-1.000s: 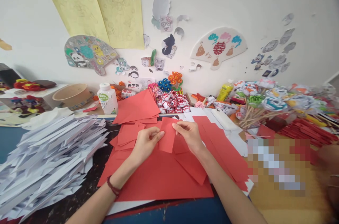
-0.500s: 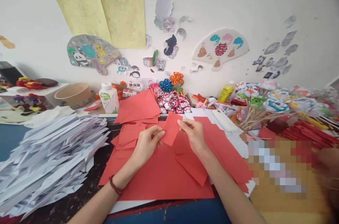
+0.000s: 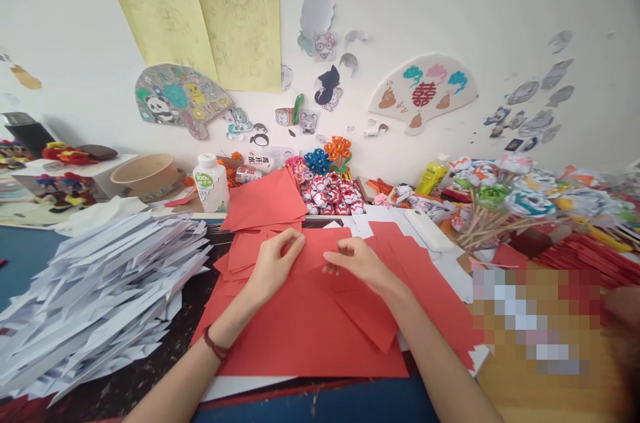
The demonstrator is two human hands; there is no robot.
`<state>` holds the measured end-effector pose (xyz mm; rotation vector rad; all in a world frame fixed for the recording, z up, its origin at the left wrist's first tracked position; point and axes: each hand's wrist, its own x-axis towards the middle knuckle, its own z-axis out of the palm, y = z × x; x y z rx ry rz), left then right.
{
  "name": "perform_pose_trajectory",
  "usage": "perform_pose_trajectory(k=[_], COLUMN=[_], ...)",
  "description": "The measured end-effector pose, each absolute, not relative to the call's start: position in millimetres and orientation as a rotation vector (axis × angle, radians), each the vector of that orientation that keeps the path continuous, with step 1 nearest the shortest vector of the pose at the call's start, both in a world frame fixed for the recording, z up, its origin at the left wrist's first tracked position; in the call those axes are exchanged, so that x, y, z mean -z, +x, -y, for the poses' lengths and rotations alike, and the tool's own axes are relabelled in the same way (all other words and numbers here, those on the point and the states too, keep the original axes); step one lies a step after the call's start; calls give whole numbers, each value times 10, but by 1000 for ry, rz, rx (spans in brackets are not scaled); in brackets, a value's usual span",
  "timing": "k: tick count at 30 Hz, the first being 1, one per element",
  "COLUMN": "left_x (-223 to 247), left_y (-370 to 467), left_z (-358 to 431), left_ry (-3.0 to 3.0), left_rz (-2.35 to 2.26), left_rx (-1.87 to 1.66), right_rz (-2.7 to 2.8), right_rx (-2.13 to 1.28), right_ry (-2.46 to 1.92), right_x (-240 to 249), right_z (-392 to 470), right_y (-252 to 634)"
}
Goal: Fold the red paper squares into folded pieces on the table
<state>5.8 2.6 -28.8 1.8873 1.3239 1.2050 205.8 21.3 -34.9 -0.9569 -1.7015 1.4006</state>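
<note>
Between my two hands, above a large red sheet [image 3: 300,336], is a small piece of red paper [image 3: 317,251]; red against red makes its outline hard to follow. At its left edge, my left hand [image 3: 275,263] pinches with thumb and forefinger. On the right side, my right hand [image 3: 357,263] has its fingers curled and its thumb pointing left at the paper; the fingertips are slightly blurred. Smaller red pieces lie on the sheet beside my left hand, and a red rectangle [image 3: 367,320] rests under my right wrist.
White folded paper strips [image 3: 100,296] are heaped at the left. A white bottle [image 3: 211,183] and red-and-white paper flowers [image 3: 330,195] stand along the back. At right are a white case-like object [image 3: 429,230], stick flowers [image 3: 530,200] and a blurred, pixelated patch.
The small red paper, upright and plainly visible before, now blends into the red behind it. My right hand has turned and lowered slightly, its thumb now pointing left. The view has shifted slightly.
</note>
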Motion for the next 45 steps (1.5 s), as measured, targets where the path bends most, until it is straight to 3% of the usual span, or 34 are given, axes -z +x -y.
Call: perform_pose_trajectory(k=[11, 25, 37, 41, 45], left_x=[282, 212, 22, 48, 137], left_y=[81, 0, -265, -198, -92], left_z=[12, -38, -65, -63, -44], left_ry=[2048, 2091, 2030, 2086, 2111], left_rz=[-1220, -1219, -1376, -1468, -1383], left_rx=[-938, -839, -971, -1135, -989], right_rz=[1845, 1863, 1587, 1570, 1584], right_rx=[-968, -762, -724, -909, -1040], right_ry=[-982, -1007, -1029, -959, -963], right_x=[357, 313, 351, 364, 382], right_z=[-222, -227, -296, -272, -263], right_y=[2031, 2127, 2160, 2090, 2063])
